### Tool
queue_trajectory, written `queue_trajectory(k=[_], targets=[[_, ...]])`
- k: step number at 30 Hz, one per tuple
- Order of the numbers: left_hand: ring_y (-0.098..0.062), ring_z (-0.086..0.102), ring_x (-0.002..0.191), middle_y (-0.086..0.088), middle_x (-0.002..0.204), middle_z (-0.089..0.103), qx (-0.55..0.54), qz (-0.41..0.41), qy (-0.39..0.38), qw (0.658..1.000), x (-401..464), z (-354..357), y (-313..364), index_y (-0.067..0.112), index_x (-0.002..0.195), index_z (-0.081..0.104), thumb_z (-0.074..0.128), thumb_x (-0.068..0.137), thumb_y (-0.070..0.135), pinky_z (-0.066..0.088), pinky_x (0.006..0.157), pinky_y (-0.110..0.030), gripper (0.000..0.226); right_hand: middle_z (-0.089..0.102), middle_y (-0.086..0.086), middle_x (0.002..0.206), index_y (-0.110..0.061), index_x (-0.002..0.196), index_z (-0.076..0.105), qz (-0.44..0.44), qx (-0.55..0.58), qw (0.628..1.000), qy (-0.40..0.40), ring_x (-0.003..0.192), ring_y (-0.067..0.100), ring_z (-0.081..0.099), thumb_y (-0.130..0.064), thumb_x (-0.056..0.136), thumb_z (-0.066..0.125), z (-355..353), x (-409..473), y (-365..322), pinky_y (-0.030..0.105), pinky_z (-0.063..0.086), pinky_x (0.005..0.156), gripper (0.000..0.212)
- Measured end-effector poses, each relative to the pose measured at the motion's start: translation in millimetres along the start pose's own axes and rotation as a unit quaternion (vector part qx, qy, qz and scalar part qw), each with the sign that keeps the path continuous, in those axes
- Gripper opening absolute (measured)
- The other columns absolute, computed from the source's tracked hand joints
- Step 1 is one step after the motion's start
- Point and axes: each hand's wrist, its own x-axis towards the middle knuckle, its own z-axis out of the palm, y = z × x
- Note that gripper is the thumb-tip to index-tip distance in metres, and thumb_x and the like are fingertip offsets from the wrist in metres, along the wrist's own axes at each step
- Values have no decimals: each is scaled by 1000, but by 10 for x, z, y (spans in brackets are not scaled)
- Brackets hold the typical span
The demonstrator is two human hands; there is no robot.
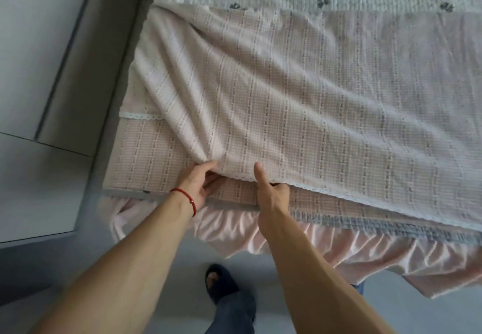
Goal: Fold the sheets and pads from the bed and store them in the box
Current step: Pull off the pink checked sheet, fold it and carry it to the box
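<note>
Both hands — left hand [200, 185], right hand [271, 192] — pinch the sheet's [300, 93] near hem, running left-right.

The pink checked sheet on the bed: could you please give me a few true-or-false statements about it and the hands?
1. The left hand grips a gathered corner of the pink checked sheet. True.
2. The right hand hangs free above the bed. False: it holds the sheet's lace-trimmed edge, thumb on top.
3. A red string bracelet sits on the left wrist. True.
4. The sheet lies perfectly flat. False: folds radiate from the gripped corner.
5. The pink ruffled bed skirt is folded on the bed. False: it hangs below the mattress edge.
</note>
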Motion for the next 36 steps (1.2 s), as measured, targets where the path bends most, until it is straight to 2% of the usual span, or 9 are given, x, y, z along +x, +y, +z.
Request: queue_trajectory(k=[6, 10, 13, 15, 20, 27, 30, 32, 36], targets=[[-36, 62, 122, -17, 131, 66, 1, -56, -64, 996, 108, 103, 541, 9, 134, 61, 67, 97, 24, 49, 107, -40, 40, 76, -4, 85, -17, 88, 72, 13, -39, 999, 22, 83, 14, 72, -37, 69, 94, 178, 132, 43, 28, 56, 79, 35], [-36, 36, 144, -22, 158, 37, 13, -74, -17, 997, 96, 295, 557, 1, 153, 34, 36, 111, 23, 42, 81, -19, 47, 72, -3, 72, -8, 86, 68, 52, -39, 996, 59, 68, 9, 68, -24, 81, 88, 231, 177, 55, 18, 55, 61, 26], [-32, 49, 135, -14, 146, 49, 83, -61, -12, 995, 197, 340, 408, 2, 145, 45, 51, 106, 32, 42, 72, -17, 50, 69, 5, 114, -10, 127, 60, 49, -88, 990, 104, 104, 24, 68, -75, 36, 94, 355, 340, 163, 36, 52, 102, 117], [-26, 56, 124, -9, 139, 57, 54, -81, 13, 995, 227, 342, 422, 3, 136, 54, 64, 98, 39, 45, 90, -24, 54, 57, 8, 135, -10, 144, 47, 49, -138, 981, 130, 124, 30, 57, -92, 22, 82, 347, 552, 363, 46, 41, 114, 151], [-33, 64, 116, -12, 130, 66, -32, -128, -33, 991, 280, 385, 522, 16, 132, 63, 71, 90, 42, 49, 105, -52, 50, 45, 11, 144, -4, 148, 35, 22, -120, 982, 146, 134, 31, 48, -66, 53, 92, 412, 383, 182, 44, 34, 121, 127], [-29, 61, 113, -11, 124, 65, -148, -104, -40, 983, 382, -275, 1214, 11, 114, 64, 68, 93, 34, 44, 110, -51, 31, 63, 6, 130, -16, 137, 58, -52, -114, 976, 177, 120, 28, 60, -84, 52, 82, 475, 328, 319, 48, 46, 110, 111], [-28, 62, 113, -12, 122, 63, -177, -79, -24, 981, 683, -624, 1560, 12, 130, 54, 68, 93, 39, 47, 108, -49, 48, 64, 6, 82, -7, 88, 66, -91, -60, 979, 172, 80, 22, 61, -57, 80, 79, 762, -8, 193, 39, 52, 76, 52], [-30, 60, 119, -14, 129, 59, -178, -70, -27, 981, 886, -716, 1789, 9, 132, 53, 69, 92, 43, 46, 109, -52, 55, 46, 6, 61, -11, 67, 55, -87, 2, 988, 130, 61, 18, 46, -49, 85, 77, 1026, -92, 209, 36, 40, 60, 47], [-32, 57, 121, -16, 130, 59, -167, -54, -41, 984, 1128, -729, 1982, 10, 134, 56, 66, 95, 41, 49, 103, -55, 51, 67, 36, 95, 21, 102, 61, -84, 172, 981, 36, 93, 39, 72, -35, 87, 80, 1597, -161, 177, 48, 59, 86, 61]])
